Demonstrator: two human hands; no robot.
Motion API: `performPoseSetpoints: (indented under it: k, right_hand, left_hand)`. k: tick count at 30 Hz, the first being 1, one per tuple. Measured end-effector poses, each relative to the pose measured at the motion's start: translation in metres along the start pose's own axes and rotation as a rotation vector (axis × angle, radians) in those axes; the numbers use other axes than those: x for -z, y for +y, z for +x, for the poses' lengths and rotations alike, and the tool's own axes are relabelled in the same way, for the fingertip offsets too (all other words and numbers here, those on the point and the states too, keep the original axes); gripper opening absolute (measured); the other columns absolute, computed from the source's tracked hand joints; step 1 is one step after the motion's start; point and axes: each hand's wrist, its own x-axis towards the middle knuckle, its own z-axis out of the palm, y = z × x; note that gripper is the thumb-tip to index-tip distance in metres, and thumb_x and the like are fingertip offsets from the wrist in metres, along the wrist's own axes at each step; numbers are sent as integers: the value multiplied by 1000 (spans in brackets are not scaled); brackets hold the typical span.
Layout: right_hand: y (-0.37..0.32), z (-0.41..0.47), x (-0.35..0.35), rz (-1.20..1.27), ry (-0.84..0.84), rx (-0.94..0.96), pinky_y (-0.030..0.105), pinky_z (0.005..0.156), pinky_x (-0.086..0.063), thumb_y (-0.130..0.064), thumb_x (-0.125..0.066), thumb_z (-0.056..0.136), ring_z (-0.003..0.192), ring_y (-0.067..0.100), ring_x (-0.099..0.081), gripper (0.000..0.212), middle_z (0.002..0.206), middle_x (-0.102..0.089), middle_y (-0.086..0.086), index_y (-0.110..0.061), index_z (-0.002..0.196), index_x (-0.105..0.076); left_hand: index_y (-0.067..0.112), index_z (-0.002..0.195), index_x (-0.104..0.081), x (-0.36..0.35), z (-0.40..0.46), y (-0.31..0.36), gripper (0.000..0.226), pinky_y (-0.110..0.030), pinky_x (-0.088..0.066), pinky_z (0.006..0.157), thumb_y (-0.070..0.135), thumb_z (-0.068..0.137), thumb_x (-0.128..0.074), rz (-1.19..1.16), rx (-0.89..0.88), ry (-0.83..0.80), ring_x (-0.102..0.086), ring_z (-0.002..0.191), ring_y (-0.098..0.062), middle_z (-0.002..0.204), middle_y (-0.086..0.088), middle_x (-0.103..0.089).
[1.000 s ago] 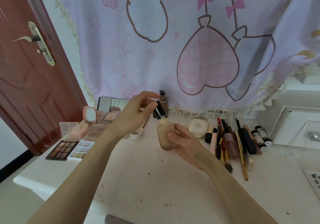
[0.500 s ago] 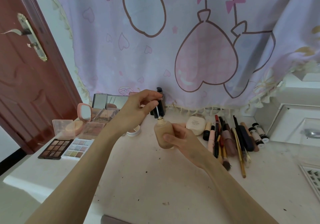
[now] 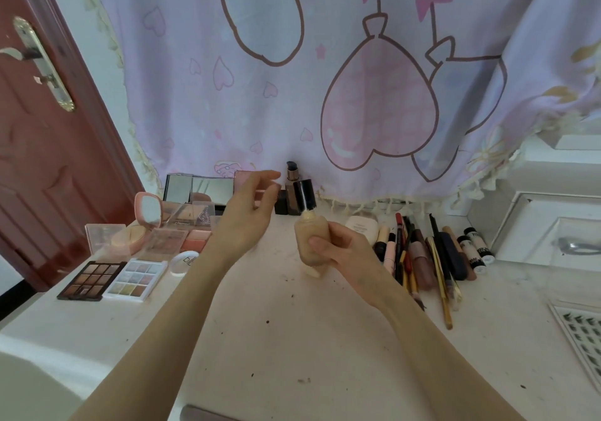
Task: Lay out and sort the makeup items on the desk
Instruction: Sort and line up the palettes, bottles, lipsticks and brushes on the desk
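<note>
My right hand (image 3: 341, 251) grips a beige foundation bottle (image 3: 310, 240) with a black cap (image 3: 305, 194), held upright above the desk (image 3: 292, 339). Just left of the cap hovers my left hand (image 3: 250, 209), fingers relaxed and apart, touching nothing. A row of pencils, brushes and tubes (image 3: 422, 254) lies right of the bottle. Eyeshadow palettes (image 3: 112, 279) and a pink compact with a mirror (image 3: 148, 211) sit at the left. Behind the bottle stands a dark pump bottle (image 3: 292, 189).
A pink cartoon curtain (image 3: 325, 79) hangs at the desk's back edge. A red door (image 3: 39, 144) stands at the left. White drawers (image 3: 546, 225) rise at the right, with a lash tray (image 3: 582, 333) at the desk's right edge.
My left hand has let go of the black cap and pulled slightly left. The bottle stays in my right hand, cap on.
</note>
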Motion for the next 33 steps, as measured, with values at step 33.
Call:
performPoseSetpoints:
  k: [33]
  right_hand:
    - [2,130,21,-857,339,-31,30,83,-45,-10,-67,82,99,25,-59,27,107,-64,11,-6,108,-60]
  left_hand:
    - [19,149,-3,-58,-19,-86,50,-30,5,115,30,102,-14,854,-32,-436,4,144,-11,157,4,3]
